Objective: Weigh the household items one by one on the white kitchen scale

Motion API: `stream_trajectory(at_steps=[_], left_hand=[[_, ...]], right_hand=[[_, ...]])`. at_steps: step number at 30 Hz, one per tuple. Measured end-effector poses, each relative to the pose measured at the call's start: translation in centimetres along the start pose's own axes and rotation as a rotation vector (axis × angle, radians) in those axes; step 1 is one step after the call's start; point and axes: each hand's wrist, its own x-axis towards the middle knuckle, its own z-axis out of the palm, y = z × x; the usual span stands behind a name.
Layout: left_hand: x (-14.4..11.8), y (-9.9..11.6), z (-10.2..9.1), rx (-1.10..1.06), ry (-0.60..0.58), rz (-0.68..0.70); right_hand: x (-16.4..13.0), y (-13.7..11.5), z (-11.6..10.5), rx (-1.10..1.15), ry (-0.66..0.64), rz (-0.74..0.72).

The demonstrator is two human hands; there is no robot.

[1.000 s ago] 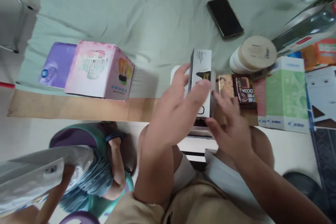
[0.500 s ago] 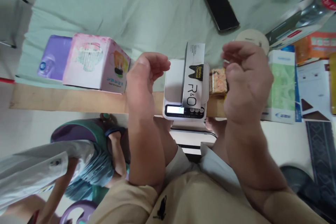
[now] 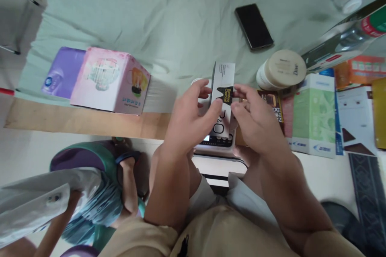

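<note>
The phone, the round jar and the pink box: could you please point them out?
phone (image 3: 253, 26), head view, middle of its dark screen
round jar (image 3: 283, 68), head view, centre of its beige lid
pink box (image 3: 104, 76), head view, its top face

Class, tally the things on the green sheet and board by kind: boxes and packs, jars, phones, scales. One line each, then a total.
Boxes and packs: 5 (toothpaste box, pink tissue box, purple pack, green box, cocoa pack)
Jars: 1 (cream jar)
Phones: 1 (black phone)
Scales: 1 (white scale)
Total: 8, leaving out the cluttered far right.
</note>
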Motion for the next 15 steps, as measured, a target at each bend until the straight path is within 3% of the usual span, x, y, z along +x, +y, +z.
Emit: stream_trajectory(at_steps=[5, 8, 12, 15], left_hand=[[-0.5, 0.2, 1.1, 0.080, -0.005, 0.024], [-0.6, 0.2, 1.0, 0.191, 0.034, -0.048], [-0.5, -0.7, -0.7, 0.179, 0.130, -0.103], [-0.6, -2.0, -2.8, 0.085, 0.279, -0.083]], right_hand=[[-0.2, 0.5, 0.3, 0.148, -0.054, -0.049], [-0.4, 0.6, 0.9, 0.249, -0.102, -0.075], [-0.7, 0.2, 1.4, 0.322, -0.195, -0.090], [-0.9, -0.2, 1.4, 0.338, -0.166, -0.120]])
